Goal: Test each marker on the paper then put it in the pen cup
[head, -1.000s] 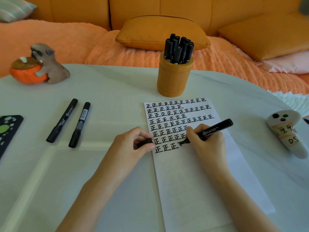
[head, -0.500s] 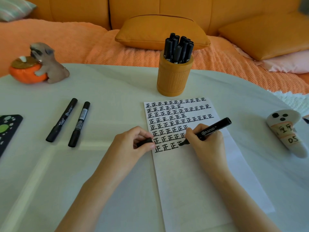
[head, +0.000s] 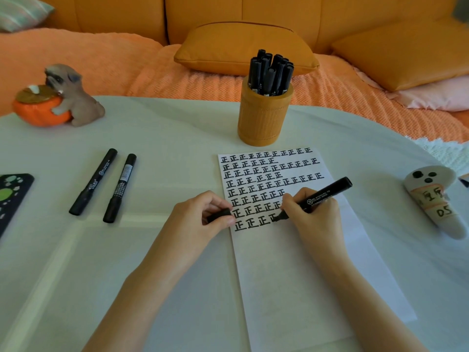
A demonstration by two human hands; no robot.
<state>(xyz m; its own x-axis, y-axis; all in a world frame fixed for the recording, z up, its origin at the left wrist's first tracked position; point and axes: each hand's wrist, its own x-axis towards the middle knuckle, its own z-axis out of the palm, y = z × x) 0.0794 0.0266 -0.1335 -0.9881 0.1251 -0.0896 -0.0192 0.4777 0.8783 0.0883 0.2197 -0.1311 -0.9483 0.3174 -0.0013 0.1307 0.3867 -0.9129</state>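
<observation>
Because the tabletop holds the paper flat near the pen cup, my right hand pinches the marker tip-down on the last row, while my left hand pinches its cap, presumably for recapping.

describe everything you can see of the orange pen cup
The pen cup is an orange-tan cylinder with fine vertical ribbing and a stitched-looking line near rim and base, perhaps faux leather. It stands upright on the white table, just beyond the far edge of the paper, apparently not touching it. A bunch of black capped markers stands in it, filling the mouth. Nothing else touches it.
</observation>
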